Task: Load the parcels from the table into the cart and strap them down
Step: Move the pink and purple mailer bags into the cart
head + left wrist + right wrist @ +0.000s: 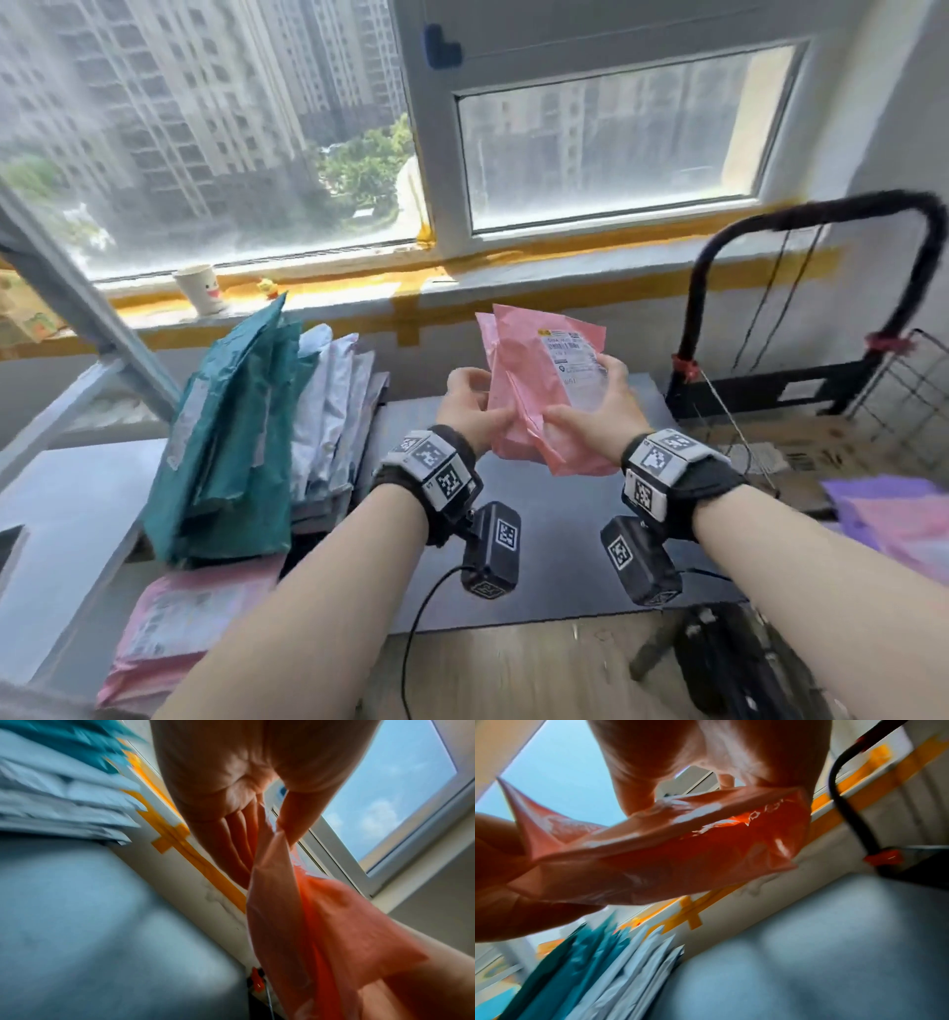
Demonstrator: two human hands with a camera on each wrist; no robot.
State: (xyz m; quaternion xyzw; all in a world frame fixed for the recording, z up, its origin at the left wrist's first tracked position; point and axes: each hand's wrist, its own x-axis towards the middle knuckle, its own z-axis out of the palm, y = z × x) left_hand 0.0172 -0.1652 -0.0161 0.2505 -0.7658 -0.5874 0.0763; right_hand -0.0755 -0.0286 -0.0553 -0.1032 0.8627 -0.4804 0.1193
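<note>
Two pink parcels (pixel 534 390) are held upright together above the grey table (pixel 513 560); the front one bears a white label. My left hand (pixel 485 398) pinches their left edge, thumb in front and fingers behind. My right hand (pixel 583 390) grips the right side over the label. In the left wrist view my left hand (pixel 267 847) clamps the pink parcel (pixel 321 923). The right wrist view shows my right hand (pixel 680 795) curled round the pink parcel (pixel 680 852). The cart (pixel 821 452) stands at the right with a black handle (pixel 816 213).
Teal parcels (pixel 226 437) and white parcels (pixel 334 406) lean in a row on the table's left, with pink ones (pixel 179 627) lying in front. Purple and pink parcels (pixel 898 514) lie in the cart, which has a wire side (pixel 909 370) and black cords (pixel 780 298). A paper cup (pixel 197 290) stands on the sill.
</note>
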